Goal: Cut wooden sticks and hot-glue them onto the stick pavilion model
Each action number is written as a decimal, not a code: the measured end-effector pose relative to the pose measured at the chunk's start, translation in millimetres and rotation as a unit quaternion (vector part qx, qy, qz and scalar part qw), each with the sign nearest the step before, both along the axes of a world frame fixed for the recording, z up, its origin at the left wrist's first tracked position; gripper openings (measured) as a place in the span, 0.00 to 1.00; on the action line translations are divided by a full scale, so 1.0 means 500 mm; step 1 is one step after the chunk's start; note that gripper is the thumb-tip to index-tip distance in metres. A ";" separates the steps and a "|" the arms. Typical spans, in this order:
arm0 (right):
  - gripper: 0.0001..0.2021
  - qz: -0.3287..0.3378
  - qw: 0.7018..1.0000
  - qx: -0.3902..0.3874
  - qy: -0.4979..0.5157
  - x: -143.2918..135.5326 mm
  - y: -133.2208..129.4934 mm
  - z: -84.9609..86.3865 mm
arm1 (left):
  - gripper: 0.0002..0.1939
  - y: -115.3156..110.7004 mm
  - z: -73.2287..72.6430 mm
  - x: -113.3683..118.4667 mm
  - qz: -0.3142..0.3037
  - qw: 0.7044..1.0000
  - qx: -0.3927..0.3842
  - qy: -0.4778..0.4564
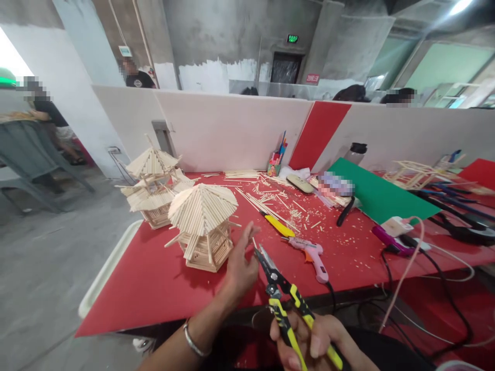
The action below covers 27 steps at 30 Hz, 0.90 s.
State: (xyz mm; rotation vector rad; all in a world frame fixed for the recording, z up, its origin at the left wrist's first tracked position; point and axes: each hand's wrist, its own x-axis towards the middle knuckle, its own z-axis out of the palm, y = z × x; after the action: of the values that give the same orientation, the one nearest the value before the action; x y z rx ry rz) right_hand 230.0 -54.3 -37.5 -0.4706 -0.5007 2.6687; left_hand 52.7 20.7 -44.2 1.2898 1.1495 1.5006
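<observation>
My right hand (309, 337) is wrapped around the yellow-and-black handles of a pair of shears (274, 278), whose blades are parted and point up and away. Close to the blade tips is my left hand (243, 260), its fingers stretched out and apart from the thumb. A short, thin stick end shows between those fingers and the blades; whether it is touched is unclear. Just left of this hand stands a small pavilion model (203, 226) of pale wooden sticks with a conical roof. Behind it stands a taller, two-tiered stick pavilion (152, 180).
On the red tabletop (127, 293) lie a pink glue gun (309, 252), a yellow-handled cutter (279, 225) and scattered loose sticks (266, 203). A green board (381, 193), a purple power strip (392, 242) and trailing cables occupy the right. A white partition (232, 129) runs behind.
</observation>
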 end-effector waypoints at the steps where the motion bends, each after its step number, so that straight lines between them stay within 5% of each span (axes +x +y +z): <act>1: 0.25 -0.002 1.000 0.002 0.004 -0.001 -0.002 0.003 | 0.31 -0.008 0.000 0.001 -0.042 0.999 -0.002 -0.028; 3: 0.25 -0.011 1.000 0.007 0.005 0.000 -0.006 0.008 | 0.27 -0.024 0.001 0.000 -0.090 0.992 -0.029 -0.079; 7: 0.24 0.005 1.000 0.019 -0.023 0.008 -0.019 0.011 | 0.05 -0.040 0.000 -0.009 -0.107 0.989 -0.080 -0.066; 11: 0.26 -0.054 0.967 0.140 -0.205 0.017 -0.032 0.022 | 0.12 -0.062 -0.014 -0.024 -0.047 0.986 -0.140 -0.071; 13: 0.27 -0.105 0.865 0.286 -0.398 0.005 -0.025 0.034 | 0.16 -0.084 -0.017 -0.030 -0.044 0.981 -0.167 -0.092; 15: 0.27 -0.136 0.659 0.438 -0.597 -0.025 -0.002 0.041 | 0.19 -0.106 -0.013 -0.035 -0.044 0.978 -0.180 -0.097; 17: 0.31 -0.120 0.433 0.495 -0.744 -0.070 0.033 0.037 | 0.19 -0.124 0.001 -0.040 -0.037 0.974 -0.189 -0.117; 18: 0.31 -0.103 0.366 0.503 -0.776 -0.093 0.053 0.031 | 0.20 -0.131 0.010 -0.044 -0.031 0.971 -0.195 -0.133; 21: 0.31 -0.102 0.281 0.522 -0.799 -0.139 0.102 0.011 | 0.19 -0.148 0.044 -0.064 -0.010 0.962 -0.204 -0.182; 24: 0.24 -0.130 0.269 0.558 -0.774 -0.123 0.124 -0.005 | 0.17 -0.165 0.073 -0.096 0.006 0.954 -0.201 -0.222; 27: 0.23 -0.157 0.253 0.490 -0.819 -0.056 0.134 -0.017 | 0.15 -0.180 0.085 -0.125 0.019 0.945 -0.203 -0.257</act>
State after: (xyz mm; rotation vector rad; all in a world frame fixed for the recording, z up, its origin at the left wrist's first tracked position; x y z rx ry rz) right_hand 202.2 12.8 -46.2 -2.1881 -1.8604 -0.0431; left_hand -9.8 -69.2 -1.6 0.5536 1.0572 1.4153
